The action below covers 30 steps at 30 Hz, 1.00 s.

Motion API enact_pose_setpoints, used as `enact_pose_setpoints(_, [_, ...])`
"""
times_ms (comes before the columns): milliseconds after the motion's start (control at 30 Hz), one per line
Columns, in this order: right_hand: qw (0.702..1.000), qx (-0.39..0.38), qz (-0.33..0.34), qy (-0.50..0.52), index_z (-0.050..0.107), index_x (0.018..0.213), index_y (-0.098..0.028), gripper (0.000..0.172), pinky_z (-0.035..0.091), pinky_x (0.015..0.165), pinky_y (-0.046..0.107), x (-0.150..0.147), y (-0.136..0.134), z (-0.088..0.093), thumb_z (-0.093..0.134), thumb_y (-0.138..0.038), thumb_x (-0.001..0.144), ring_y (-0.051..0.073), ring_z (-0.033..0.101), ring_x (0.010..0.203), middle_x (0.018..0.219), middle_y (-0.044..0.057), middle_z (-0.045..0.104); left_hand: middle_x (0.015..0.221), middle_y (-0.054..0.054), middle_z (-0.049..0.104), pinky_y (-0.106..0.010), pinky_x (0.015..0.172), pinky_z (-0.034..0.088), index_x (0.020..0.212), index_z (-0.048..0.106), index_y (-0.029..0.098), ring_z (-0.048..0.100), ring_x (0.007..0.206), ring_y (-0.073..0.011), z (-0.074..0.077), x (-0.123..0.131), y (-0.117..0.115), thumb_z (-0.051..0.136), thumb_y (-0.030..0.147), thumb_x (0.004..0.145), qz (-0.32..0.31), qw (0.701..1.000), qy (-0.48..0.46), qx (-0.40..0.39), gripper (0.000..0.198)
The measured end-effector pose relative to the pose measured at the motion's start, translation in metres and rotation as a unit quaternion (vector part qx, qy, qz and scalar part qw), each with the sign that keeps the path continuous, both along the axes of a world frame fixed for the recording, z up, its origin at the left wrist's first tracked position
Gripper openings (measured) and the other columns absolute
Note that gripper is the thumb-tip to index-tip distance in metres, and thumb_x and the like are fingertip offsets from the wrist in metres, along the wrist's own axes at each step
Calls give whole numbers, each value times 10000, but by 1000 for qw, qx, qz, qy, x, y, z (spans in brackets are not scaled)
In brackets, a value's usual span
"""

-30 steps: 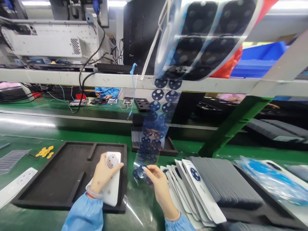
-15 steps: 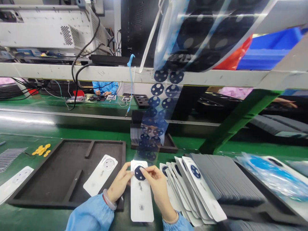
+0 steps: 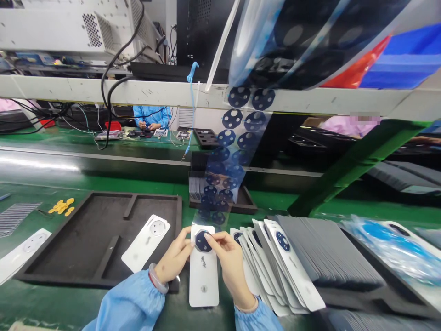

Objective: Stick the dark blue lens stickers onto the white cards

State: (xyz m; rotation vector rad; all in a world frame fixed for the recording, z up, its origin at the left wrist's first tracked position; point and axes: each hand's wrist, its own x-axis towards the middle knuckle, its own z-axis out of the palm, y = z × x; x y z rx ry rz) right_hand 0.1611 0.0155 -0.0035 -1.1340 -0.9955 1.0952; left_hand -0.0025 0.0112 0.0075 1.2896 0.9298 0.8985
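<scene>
A white phone back cover (image 3: 204, 287) stands upright in view in front of me, with dark lettering below its top. My left hand (image 3: 174, 259) grips its upper left edge, fingers closed. A dark blue round sticker with holes (image 3: 202, 242) lies over the circular camera area at the cover's top. My right hand (image 3: 228, 259) pinches the sticker's right side between thumb and finger; whether the sticker is fully flat, I cannot tell. Behind the cover hangs a clear strip of similar round stickers (image 3: 232, 118), fed from a large roll (image 3: 303, 41) above.
At left is a black tray (image 3: 65, 248) with another white cover (image 3: 146, 243) across its edge. Yellow round pieces (image 3: 62, 206) lie beyond it. Several stickered covers (image 3: 292, 271) lean at right, beside a grey stack (image 3: 330, 250). A shelf beam (image 3: 165, 92) crosses overhead. A co-worker (image 3: 151, 117) sits opposite.
The whole view has shifted a little, so the shelf and trays appear higher. Both hands stay on the cover and sticker, and the sticker's face shows slightly more around my right fingers.
</scene>
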Motion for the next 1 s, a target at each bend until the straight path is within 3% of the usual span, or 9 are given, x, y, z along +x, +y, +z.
enact_pose_setpoints(367, [999,-26,2,37,667,677,-191,319,464,669,304,0,0,3,834,-459,631,167,566,659,653,-3,620,765,-3,653,-228,608,411,1294,432,195,542,642,-128,5,1,-1,479,483,930,-4,1000,9,11,467])
enact_pose_setpoints(667, [999,-28,-9,24,668,665,-187,298,444,677,290,-2,0,1,832,-434,634,158,563,662,658,-4,638,721,19,615,-218,584,375,1297,416,181,482,604,-111,-1,1,0,471,451,938,-3,999,30,24,452])
enact_pose_setpoints(1000, [999,-32,-3,42,667,653,-188,303,450,687,292,-2,1,-3,842,-433,620,161,568,668,656,-3,644,786,-6,659,-233,620,404,1272,427,175,536,645,-123,4,3,-1,462,422,941,-8,1000,13,14,415])
